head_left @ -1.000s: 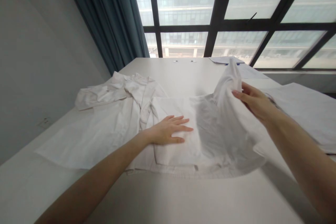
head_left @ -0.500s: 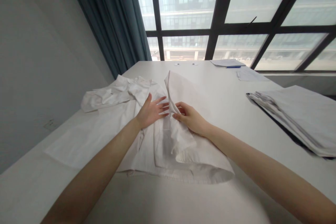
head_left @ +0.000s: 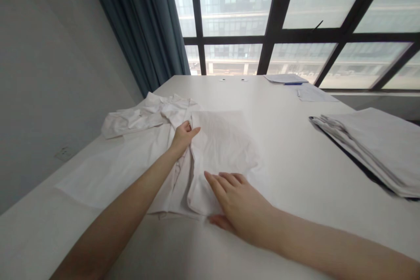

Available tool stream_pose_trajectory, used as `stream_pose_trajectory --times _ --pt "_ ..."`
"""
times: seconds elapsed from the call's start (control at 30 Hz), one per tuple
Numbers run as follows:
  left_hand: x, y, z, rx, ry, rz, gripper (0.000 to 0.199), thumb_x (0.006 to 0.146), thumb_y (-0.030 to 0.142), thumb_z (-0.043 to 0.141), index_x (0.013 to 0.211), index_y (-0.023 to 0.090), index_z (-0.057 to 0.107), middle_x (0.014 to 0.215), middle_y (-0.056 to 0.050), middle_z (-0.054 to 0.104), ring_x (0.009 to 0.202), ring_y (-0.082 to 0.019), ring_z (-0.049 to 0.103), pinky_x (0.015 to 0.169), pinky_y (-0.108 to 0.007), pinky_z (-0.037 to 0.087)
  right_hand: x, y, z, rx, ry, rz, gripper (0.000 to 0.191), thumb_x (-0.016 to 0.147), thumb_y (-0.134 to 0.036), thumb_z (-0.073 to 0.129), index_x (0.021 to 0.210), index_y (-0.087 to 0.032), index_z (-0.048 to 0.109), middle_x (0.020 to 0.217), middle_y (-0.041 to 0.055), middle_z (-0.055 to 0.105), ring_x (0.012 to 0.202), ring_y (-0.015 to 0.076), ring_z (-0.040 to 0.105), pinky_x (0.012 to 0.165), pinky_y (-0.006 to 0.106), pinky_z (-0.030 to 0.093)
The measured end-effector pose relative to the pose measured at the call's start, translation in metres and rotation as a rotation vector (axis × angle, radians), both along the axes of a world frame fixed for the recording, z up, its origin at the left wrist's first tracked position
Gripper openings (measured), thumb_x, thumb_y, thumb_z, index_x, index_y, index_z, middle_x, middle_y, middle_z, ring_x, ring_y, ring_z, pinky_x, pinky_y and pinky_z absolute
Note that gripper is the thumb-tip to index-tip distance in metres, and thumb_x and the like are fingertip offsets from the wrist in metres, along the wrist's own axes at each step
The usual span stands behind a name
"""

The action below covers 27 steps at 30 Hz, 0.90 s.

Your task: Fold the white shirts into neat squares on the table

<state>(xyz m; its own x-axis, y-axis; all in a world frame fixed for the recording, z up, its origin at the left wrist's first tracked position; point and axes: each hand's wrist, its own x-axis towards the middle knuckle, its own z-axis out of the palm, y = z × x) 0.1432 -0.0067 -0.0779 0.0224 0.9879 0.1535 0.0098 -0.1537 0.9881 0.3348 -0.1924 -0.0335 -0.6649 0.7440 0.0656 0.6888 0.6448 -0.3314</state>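
A white shirt [head_left: 223,140] lies spread on the table, its right part folded over toward the middle. My left hand [head_left: 183,138] is closed at the upper edge of that fold, thumb on top, pinching the cloth. Nearer to me, my right hand [head_left: 236,205] rests at the lower right corner of the fold. Its fingers lie stretched over the fabric and the thumb stands apart below the hem. A crumpled collar and sleeve area shows at the far left of the shirt.
The white table [head_left: 295,148] runs up to the window. On the right, a stack of folded white cloth [head_left: 380,144] lies on a dark board. Papers [head_left: 285,78] and a blue pen [head_left: 293,83] lie at the back right. A blue curtain [head_left: 141,22] hangs behind the left side.
The right part of the shirt has come over to the left and now lies flatter. My left hand has closed on its edge. My right hand has let go and moved down toward the hem.
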Motion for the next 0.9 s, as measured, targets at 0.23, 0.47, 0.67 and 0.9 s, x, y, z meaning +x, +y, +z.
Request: stream_pose_trajectory --times 0.23,0.47,0.67,0.9 --pt "-0.005 0.007 -0.010 0.052 0.294 0.047 0.041 0.061 0.042 0.072 0.090 0.018 0.057 0.088 -0.003 0.065 0.084 -0.021 0.059 0.080 -0.034 0.046 0.054 -0.015 -0.030 0.346 -0.147 0.105 0.049 0.093 -0.011 0.043 0.141 -0.014 0.044 0.140 0.0135 0.053 0.128 0.0296 0.049 0.104 0.048 0.041" --pt "-0.002 0.001 -0.006 0.027 0.420 0.040 0.036 0.061 0.047 0.070 0.078 0.019 0.055 0.068 0.002 0.056 0.073 -0.020 0.055 0.073 -0.032 0.043 0.143 0.021 -0.030 0.323 -0.101 0.084 0.056 0.089 -0.008 0.044 0.139 -0.033 0.048 0.139 0.0027 0.056 0.134 0.0229 0.044 0.112 0.054 0.028" --pt "0.004 0.001 -0.005 0.023 0.348 -0.020 0.038 0.071 0.055 0.057 0.081 0.019 0.056 0.082 -0.002 0.065 0.081 -0.020 0.059 0.075 -0.030 0.045 0.189 0.039 -0.061 0.484 -0.092 -0.345 0.071 0.080 -0.001 0.043 0.144 -0.031 0.042 0.153 0.0062 0.038 0.143 0.0286 0.028 0.110 0.057 0.030" --pt "-0.004 -0.003 0.003 -0.068 0.432 -0.058 0.041 0.059 0.056 0.072 0.060 0.017 0.061 0.060 -0.001 0.061 0.066 -0.020 0.056 0.067 -0.031 0.043 0.207 0.052 -0.067 0.444 -0.030 -0.321 0.071 0.077 0.002 0.041 0.139 -0.030 0.050 0.154 0.0043 0.035 0.145 0.0271 0.022 0.111 0.053 0.032"
